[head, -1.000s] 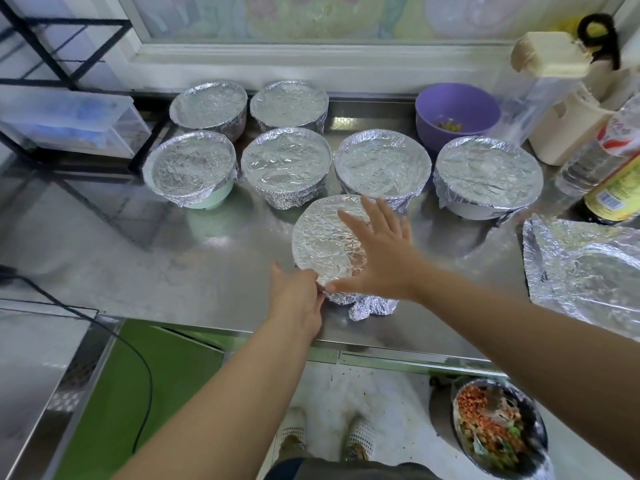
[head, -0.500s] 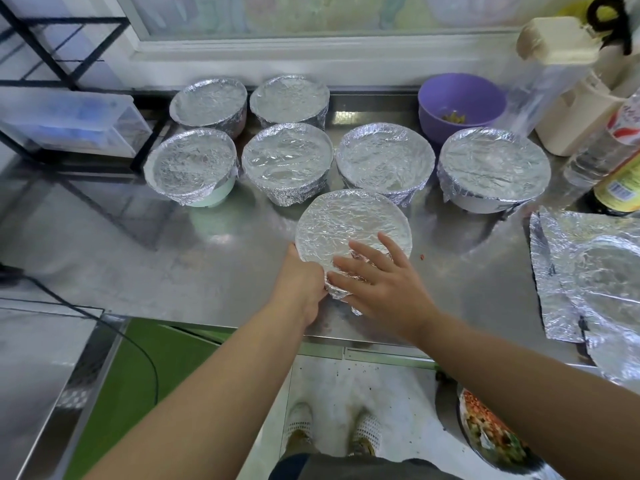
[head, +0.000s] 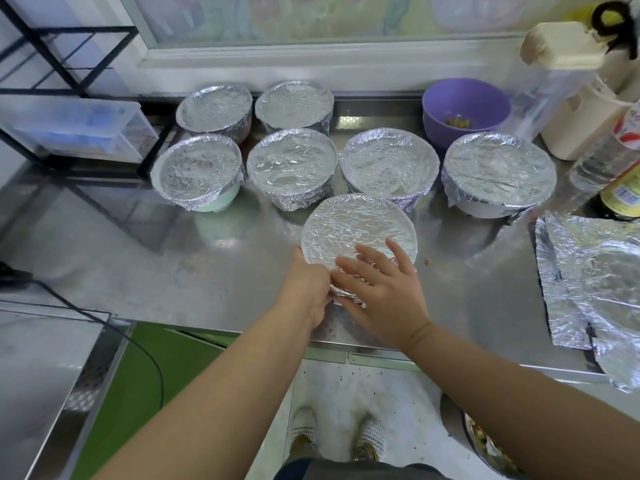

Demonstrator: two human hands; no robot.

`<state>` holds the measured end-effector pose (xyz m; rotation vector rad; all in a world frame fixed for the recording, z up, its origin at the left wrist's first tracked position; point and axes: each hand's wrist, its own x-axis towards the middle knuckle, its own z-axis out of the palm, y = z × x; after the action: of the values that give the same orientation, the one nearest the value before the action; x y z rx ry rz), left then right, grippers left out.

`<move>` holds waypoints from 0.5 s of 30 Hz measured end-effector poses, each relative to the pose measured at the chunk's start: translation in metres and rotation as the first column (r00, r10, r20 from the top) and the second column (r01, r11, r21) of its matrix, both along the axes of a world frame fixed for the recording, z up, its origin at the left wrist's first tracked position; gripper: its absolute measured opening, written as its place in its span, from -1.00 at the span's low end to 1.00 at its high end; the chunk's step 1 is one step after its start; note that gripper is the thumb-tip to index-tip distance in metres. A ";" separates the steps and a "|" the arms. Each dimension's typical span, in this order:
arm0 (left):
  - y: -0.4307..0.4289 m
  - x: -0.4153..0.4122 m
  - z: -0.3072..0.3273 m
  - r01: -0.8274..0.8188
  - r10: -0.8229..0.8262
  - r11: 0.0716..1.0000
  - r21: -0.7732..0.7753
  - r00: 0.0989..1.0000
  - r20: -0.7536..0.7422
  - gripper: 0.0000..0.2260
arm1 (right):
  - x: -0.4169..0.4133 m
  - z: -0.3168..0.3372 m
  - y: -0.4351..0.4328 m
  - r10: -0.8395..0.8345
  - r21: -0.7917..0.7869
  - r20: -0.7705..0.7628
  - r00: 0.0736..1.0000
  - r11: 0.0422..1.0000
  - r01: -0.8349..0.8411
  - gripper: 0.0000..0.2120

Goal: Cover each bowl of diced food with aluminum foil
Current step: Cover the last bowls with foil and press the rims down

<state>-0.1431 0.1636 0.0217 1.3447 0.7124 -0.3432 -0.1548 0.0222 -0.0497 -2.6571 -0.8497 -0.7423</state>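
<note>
**Pressing on the foil-wrapped bowl (head: 358,225) at the front of the surface (head: 207,268)**

Head view. Foil hides the bowl's walls and contents completely. The left hand (head: 306,289) covers its own fingertips. Its fingers curl in and grip the crumpled foil edge (head: 348,296) at the bowl's near rim, and how far they tuck under cannot be seen. The right hand (head: 382,296) lies just beside it, fingers (head: 372,256) straight and spread flat on the near part of the foil top, grasping nothing. At the bottom right, a bowl of diced food (head: 485,445) is cut off by the frame. The bottles (head: 620,174) at the right edge are also partly cropped.

The wrapped bowl sits near the surface's front edge, just in front of a row of four covered bowls (head: 292,161). Whether it touches them is unclear. Two more covered bowls (head: 294,105) stand at the back by the wall, and an uncovered purple bowl (head: 465,105) is at the back right. Bare steel lies open to the left of the hands. To the right, loose foil sheets (head: 588,282) reach past the front edge.

The foil top is round, bright and finely wrinkled.
</note>
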 end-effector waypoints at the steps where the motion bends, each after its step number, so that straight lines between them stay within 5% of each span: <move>1: 0.000 -0.001 -0.001 -0.008 0.008 1.000 0.001 1.000 -0.003 -0.52 | -0.002 0.002 0.000 0.004 0.006 -0.023 1.000 1.000 -0.004 -0.74; 6: -0.006 -0.022 -0.001 -0.203 0.203 0.979 0.019 0.979 0.001 -0.64 | 0.020 0.036 -0.014 0.028 0.162 -0.217 0.976 0.987 0.008 -0.47; 10: -0.041 -0.066 0.009 -0.350 0.350 0.937 0.000 0.936 -0.038 -0.73 | 0.068 0.060 -0.029 -0.093 0.176 -0.598 0.796 0.954 0.244 -0.50; 12: -0.059 -0.078 0.008 -0.310 0.308 0.950 -0.048 0.950 -0.043 -0.80 | 0.078 0.060 -0.029 -0.105 0.099 -0.629 0.771 0.972 0.213 -0.52; 15: -0.073 -0.071 0.004 -0.332 0.331 0.924 -0.192 0.943 -0.041 -0.63 | 0.081 0.059 -0.026 -0.131 0.026 -0.623 0.771 0.982 0.188 -0.50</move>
<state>-0.2139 0.0905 0.0255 1.0142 0.8744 -0.1417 -0.0733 -0.0038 0.0091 -2.6394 -0.3967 0.0976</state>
